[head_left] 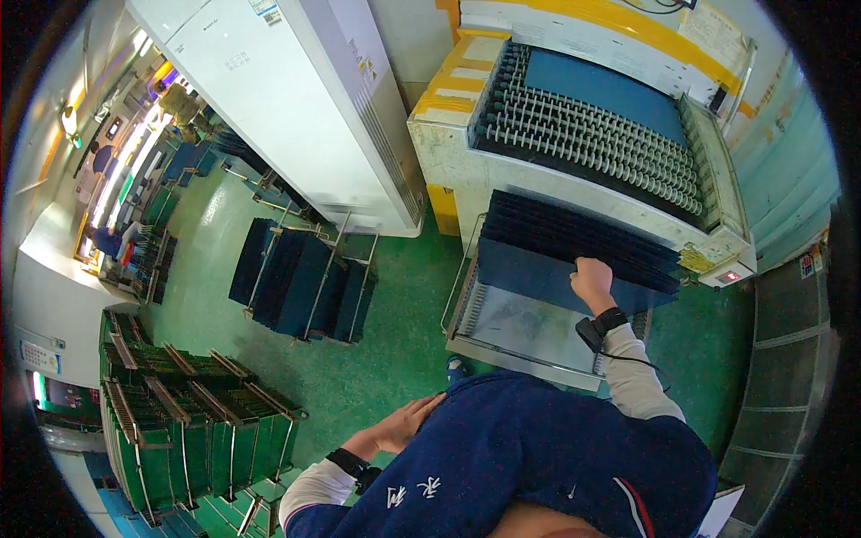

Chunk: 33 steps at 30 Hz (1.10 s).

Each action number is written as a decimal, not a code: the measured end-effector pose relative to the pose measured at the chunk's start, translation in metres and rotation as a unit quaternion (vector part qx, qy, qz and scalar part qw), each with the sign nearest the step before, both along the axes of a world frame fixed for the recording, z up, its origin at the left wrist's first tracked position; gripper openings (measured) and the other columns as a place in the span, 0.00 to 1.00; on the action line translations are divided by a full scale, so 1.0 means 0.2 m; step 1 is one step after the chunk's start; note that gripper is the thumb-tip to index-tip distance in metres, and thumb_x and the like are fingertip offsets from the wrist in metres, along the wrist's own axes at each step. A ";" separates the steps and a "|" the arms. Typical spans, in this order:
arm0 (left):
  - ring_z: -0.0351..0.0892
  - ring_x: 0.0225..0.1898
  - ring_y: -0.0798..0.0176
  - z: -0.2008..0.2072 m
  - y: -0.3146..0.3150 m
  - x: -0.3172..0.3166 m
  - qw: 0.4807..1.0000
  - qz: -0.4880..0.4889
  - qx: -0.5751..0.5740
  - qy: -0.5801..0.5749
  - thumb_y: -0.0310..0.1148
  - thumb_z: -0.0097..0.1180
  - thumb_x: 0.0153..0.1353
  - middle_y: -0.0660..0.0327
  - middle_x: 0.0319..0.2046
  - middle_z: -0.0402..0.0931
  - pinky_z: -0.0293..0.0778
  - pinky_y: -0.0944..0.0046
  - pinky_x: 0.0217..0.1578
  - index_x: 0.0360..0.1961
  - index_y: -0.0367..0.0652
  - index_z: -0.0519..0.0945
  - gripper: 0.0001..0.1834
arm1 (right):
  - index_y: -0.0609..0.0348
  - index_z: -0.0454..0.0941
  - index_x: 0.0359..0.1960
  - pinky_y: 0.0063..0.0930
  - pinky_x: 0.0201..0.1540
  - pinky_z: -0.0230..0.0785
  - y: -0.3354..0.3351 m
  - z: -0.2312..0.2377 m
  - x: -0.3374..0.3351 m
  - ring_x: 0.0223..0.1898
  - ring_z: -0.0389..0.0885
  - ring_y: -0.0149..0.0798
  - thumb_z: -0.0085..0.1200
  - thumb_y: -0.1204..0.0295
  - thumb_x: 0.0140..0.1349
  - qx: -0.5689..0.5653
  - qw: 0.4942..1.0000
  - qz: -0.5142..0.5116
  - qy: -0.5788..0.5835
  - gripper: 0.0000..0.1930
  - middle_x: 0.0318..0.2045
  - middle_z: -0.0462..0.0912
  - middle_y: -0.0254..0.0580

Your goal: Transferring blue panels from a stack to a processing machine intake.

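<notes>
My right hand [592, 285] is closed at the upper edge of the nearest thin dark blue panel [538, 273], its fingers curled and partly hidden. Behind that panel, more dark panels [574, 222] stand in a row, leaning in a metal rack [511, 357] with toothed sides. The near part of the rack shows a pale base. My left hand [408, 425] lies flat against my dark blue garment [520, 430], fingers stretched out and holding nothing.
Beyond the rack stands a roller conveyor machine [583, 134] with a blue panel [605, 90] on its rollers. To the left are a tall white cabinet [287, 99], a rack of dark panels [300, 278] and racks of green panels [193, 421]. People work in the far left background.
</notes>
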<state>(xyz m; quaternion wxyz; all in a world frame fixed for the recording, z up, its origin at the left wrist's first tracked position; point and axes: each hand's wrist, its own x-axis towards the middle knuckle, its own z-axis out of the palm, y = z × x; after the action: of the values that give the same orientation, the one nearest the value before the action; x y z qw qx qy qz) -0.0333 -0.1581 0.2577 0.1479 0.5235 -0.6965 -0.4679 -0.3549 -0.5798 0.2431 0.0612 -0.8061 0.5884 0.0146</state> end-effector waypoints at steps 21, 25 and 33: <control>0.57 0.72 0.41 -0.01 -0.02 0.01 1.000 -0.016 -0.011 -0.010 0.43 0.67 0.54 0.45 0.74 0.53 0.56 0.49 0.72 0.78 0.43 0.46 0.56 | 0.56 0.85 0.36 0.47 0.45 0.76 -0.01 0.02 0.01 0.43 0.86 0.53 0.66 0.64 0.53 -0.002 1.000 -0.008 -0.005 0.12 0.36 0.87 0.50; 0.57 0.72 0.41 0.03 -0.04 0.00 1.000 -0.005 0.012 -0.002 0.43 0.67 0.53 0.45 0.73 0.54 0.56 0.49 0.72 0.78 0.44 0.46 0.56 | 0.56 0.85 0.36 0.47 0.45 0.76 -0.01 0.03 0.01 0.42 0.86 0.53 0.66 0.64 0.53 0.002 1.000 -0.012 -0.004 0.12 0.35 0.87 0.50; 0.58 0.72 0.40 -0.03 -0.02 0.01 1.000 -0.015 -0.007 -0.005 0.43 0.67 0.54 0.45 0.73 0.54 0.56 0.49 0.72 0.78 0.45 0.47 0.55 | 0.56 0.85 0.36 0.47 0.44 0.77 -0.02 0.01 0.00 0.42 0.86 0.53 0.66 0.65 0.53 -0.003 1.000 -0.004 -0.005 0.12 0.36 0.87 0.50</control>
<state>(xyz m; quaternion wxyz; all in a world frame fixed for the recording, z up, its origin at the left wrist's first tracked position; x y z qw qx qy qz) -0.0311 -0.1620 0.2516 0.1411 0.5144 -0.7084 -0.4622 -0.3540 -0.5834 0.2455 0.0612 -0.8040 0.5915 0.0087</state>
